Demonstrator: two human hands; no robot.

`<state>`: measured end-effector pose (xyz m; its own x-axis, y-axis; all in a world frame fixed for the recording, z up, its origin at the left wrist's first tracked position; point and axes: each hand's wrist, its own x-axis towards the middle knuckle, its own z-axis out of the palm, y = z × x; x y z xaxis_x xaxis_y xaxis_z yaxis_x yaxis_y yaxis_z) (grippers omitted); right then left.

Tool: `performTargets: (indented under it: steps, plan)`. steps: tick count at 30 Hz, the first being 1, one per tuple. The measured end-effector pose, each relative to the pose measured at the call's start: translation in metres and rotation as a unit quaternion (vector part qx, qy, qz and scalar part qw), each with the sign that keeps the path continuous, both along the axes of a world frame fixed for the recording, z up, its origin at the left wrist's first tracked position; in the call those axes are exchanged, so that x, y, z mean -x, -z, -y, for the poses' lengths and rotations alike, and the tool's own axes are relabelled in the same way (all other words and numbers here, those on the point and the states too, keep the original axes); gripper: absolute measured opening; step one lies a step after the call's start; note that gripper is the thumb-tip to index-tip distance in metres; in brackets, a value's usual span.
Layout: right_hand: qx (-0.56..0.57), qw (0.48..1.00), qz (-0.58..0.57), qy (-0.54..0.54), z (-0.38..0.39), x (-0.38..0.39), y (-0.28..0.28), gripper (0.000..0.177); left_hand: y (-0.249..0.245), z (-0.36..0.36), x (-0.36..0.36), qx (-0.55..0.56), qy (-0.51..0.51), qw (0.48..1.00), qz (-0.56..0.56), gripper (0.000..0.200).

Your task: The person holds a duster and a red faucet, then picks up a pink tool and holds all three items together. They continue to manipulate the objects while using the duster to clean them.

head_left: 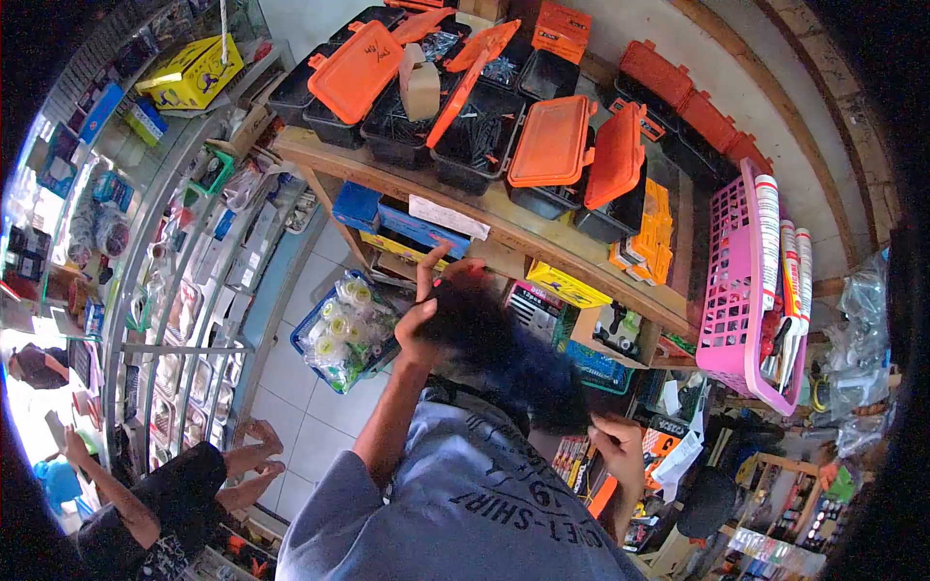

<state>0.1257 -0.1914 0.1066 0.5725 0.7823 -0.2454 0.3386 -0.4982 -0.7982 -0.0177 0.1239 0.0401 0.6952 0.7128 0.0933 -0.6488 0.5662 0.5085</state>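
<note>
A dark, blurred black and navy bundle [523, 358], perhaps cloth, stretches in front of the grey T-shirt [475, 494]; what it is cannot be made out clearly. My left hand [421, 315] grips its upper left end, thumb against it and a finger raised. At its lower right end, my right hand [620, 445] pinches the edge with bent fingers, partly hidden by the bundle. A blue basket [298, 341] of plastic-wrapped items stands on the tiled floor beside my left hand.
Above is a wooden shelf [465, 194] with black bins and orange lids [552, 140]. A pink basket [727, 281] of tubes stands right. Glass display shelves [184, 349] line the left. Another person [179, 494] is at lower left. An open cardboard box [610, 339] sits beneath the shelf.
</note>
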Motion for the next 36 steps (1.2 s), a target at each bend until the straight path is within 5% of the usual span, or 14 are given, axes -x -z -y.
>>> performTargets:
  steps: [4,7,13,16,28,36]
  plan:
    - [-0.014,0.995,-0.021,-0.101,0.003,-0.002,-0.004,0.022,0.006,0.0,-0.001,0.004,0.01,1.0,0.004,0.092]
    - [-0.019,1.0,0.015,-0.004,0.004,-0.001,0.001,0.023,-0.003,0.003,0.001,0.024,0.003,1.0,-0.002,0.093]
    - [-0.017,0.999,-0.022,-0.039,0.011,-0.001,0.001,0.023,0.002,0.002,0.002,-0.017,-0.002,1.0,0.001,0.091]
    - [0.034,0.998,-0.024,-0.049,0.009,0.0,-0.006,0.023,0.002,-0.001,0.007,0.056,0.047,0.995,0.068,0.092]
    - [-0.027,0.998,0.026,-0.05,0.003,0.007,-0.006,0.02,0.009,-0.001,0.008,-0.101,-0.014,0.994,-0.03,0.093]
    - [-0.048,0.997,0.026,-0.06,-0.004,0.007,0.008,0.022,0.009,0.013,0.008,0.09,0.027,0.995,0.033,0.094]
